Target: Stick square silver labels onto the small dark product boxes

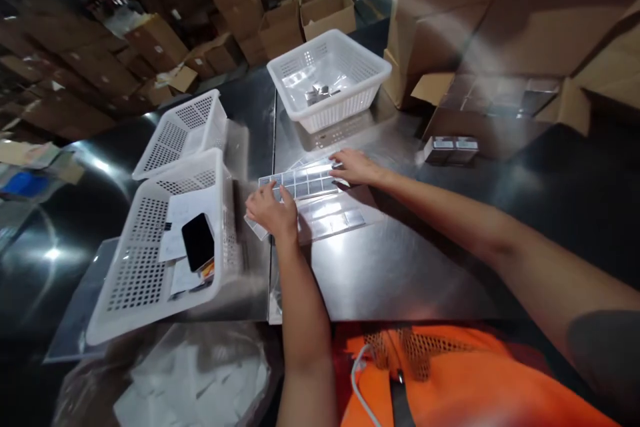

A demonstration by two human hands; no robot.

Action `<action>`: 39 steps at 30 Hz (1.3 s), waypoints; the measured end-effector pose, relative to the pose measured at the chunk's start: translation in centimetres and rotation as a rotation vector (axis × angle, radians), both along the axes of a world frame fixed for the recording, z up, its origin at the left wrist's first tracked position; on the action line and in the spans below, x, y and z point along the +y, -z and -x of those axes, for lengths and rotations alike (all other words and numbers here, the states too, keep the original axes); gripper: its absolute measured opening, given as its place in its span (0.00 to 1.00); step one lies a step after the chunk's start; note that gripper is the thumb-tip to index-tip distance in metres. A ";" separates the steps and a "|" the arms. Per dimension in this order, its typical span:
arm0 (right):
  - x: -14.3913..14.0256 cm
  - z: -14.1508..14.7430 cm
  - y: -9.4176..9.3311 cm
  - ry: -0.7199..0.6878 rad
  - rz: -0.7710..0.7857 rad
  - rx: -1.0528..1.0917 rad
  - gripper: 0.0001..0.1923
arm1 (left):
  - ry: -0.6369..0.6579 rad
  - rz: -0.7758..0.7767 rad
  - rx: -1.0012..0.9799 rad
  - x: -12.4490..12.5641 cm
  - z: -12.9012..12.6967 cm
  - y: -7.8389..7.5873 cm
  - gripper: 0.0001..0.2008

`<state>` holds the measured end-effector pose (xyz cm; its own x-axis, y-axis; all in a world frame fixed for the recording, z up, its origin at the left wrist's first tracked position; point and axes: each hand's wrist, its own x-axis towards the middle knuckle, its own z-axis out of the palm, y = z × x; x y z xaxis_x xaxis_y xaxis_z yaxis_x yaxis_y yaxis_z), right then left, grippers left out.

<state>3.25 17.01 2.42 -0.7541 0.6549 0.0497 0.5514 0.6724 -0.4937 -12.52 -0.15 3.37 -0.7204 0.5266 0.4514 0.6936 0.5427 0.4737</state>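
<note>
Two hands press flat on a clear compartmented blister tray (303, 181) lying on the steel table (400, 260): left hand (270, 210) at its near-left end, right hand (356, 167) at its far-right end, fingers spread; the slick tray could slide toward the table seam

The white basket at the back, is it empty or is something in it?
Not empty. The far white basket holds clear plastic film with a few small shiny pieces on its bottom; what they are is too blurry to tell.
</note>
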 end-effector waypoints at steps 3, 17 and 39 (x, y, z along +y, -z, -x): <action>0.2 -1.9 -0.2 -0.086 0.025 -0.058 0.31 | 0.181 0.058 -0.047 0.4 0.0 0.7 0.13; -5.8 -10.9 1.6 -0.015 0.077 0.251 0.22 | 0.791 0.240 -0.297 1.9 -4.9 1.4 0.09; -11.3 -14.6 1.5 0.090 -0.012 0.242 0.10 | 0.845 0.208 -0.519 1.3 -7.0 0.8 0.23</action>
